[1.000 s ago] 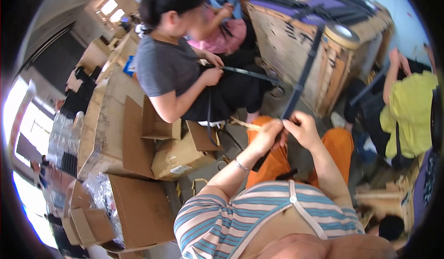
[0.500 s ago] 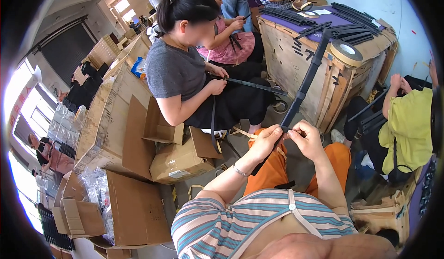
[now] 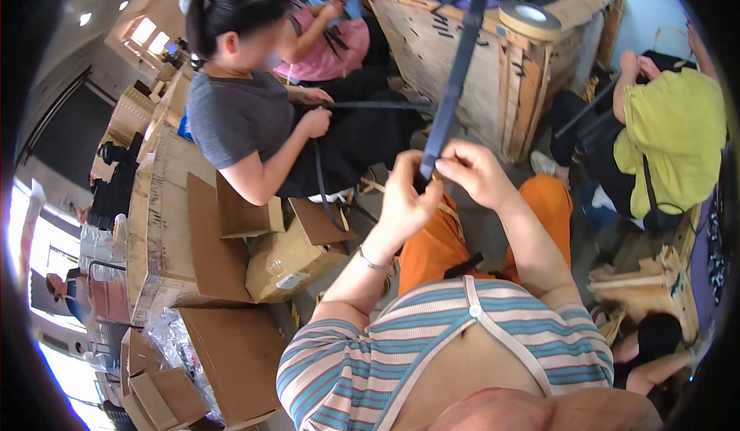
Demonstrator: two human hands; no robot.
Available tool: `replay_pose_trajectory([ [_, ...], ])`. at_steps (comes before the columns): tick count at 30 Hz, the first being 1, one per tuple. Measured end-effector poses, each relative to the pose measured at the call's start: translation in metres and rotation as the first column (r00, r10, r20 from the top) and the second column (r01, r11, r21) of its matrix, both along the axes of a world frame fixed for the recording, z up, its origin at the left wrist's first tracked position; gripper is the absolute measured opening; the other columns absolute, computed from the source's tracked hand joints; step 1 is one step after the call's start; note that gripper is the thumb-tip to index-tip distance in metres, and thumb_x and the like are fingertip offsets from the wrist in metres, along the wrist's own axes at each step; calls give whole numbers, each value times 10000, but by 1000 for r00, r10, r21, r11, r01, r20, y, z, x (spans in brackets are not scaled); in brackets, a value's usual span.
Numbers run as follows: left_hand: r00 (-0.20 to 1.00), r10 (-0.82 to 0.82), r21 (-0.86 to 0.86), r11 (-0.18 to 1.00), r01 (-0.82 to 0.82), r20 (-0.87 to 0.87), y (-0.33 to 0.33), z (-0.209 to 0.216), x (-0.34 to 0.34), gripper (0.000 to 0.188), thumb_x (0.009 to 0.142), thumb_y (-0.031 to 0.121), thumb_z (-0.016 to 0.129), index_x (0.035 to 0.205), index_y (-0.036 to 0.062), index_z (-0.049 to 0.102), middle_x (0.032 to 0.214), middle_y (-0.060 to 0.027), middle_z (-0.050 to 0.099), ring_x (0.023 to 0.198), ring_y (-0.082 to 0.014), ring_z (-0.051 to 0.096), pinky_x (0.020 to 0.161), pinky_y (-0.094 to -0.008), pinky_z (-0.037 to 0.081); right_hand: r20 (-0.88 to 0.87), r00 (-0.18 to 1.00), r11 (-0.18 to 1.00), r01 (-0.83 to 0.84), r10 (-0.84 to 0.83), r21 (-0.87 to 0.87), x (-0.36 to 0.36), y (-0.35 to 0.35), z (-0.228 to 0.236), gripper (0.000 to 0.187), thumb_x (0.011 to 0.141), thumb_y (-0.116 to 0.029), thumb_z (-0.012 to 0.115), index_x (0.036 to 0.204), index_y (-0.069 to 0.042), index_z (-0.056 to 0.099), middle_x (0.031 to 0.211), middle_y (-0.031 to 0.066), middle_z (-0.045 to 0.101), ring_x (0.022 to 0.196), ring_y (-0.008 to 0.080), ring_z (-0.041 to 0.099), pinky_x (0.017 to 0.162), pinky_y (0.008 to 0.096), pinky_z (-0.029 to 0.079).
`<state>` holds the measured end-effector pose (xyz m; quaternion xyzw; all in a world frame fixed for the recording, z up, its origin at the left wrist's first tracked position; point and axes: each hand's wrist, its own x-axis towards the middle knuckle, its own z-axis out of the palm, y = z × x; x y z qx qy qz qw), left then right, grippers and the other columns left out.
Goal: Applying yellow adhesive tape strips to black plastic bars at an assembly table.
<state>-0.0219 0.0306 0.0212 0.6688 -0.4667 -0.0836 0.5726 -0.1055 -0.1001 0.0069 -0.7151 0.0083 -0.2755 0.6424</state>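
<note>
A long, flat, dark blue-black strip (image 3: 458,65) rises away from me, its far end cut off by the upper edge of the view. Around its near end my left hand (image 3: 410,200) is closed, fingers curled. Close against the same end, my right hand (image 3: 473,172) pinches with thumb and forefinger, and something small and brownish shows at the fingertips, too small to name. Whether the strip is one piece or a folded bundle I cannot tell. My orange trousers (image 3: 432,250) lie below both hands.
To the left, a person in a grey top (image 3: 239,115) holds a similar strip. A wooden crate (image 3: 462,69) ahead bears a tape roll (image 3: 530,20) and dark strips. Open cardboard boxes (image 3: 231,362) stand at lower left. Someone in yellow-green (image 3: 671,123) sits at right.
The view has shifted, so the surroundings sit further left and higher. My hands have stayed at the strip's near end, and the strip now stands steeper, with its far end out of view.
</note>
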Motion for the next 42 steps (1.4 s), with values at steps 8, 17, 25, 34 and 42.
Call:
replay_pose_trajectory([
  [8,985,76,56,996,-68,-156,-3,-8,11,167,722,44,645,829,2,524,649,-40,530,547,-89,465,512,-240,403,-3,997,997,71,-71,-16,-10,1,6,126,831,-107,605,777,-3,560,681,13,498,626,72,445,565,228,370],
  [17,998,60,-10,998,-60,36,1,-2,25,142,800,60,609,910,-22,573,727,-59,601,554,-86,527,518,-221,425,74,981,973,188,-180,-135,-15,4,7,183,845,-128,612,731,-11,530,676,-17,432,567,44,374,509,214,299],
  [25,728,-263,-106,961,254,-634,3,17,21,80,834,6,518,902,-18,484,663,-93,561,412,-68,409,376,-182,304,102,965,953,257,-243,-158,-18,6,11,203,836,-124,627,704,-9,525,663,-13,423,558,46,366,499,216,295],
  [34,577,-440,-280,895,348,-688,6,11,29,242,894,223,512,976,-4,519,753,-90,585,526,-109,484,442,-208,390,45,963,956,269,-265,-120,-23,5,9,164,801,-105,642,716,1,549,657,45,477,580,117,424,541,253,345],
  [42,700,-190,-90,980,178,-688,12,-6,39,248,936,290,442,917,50,504,611,-43,504,414,-90,392,379,-204,290,51,959,936,285,-280,-206,-29,14,16,157,785,-111,658,712,-5,568,652,60,497,572,135,469,520,263,371],
])
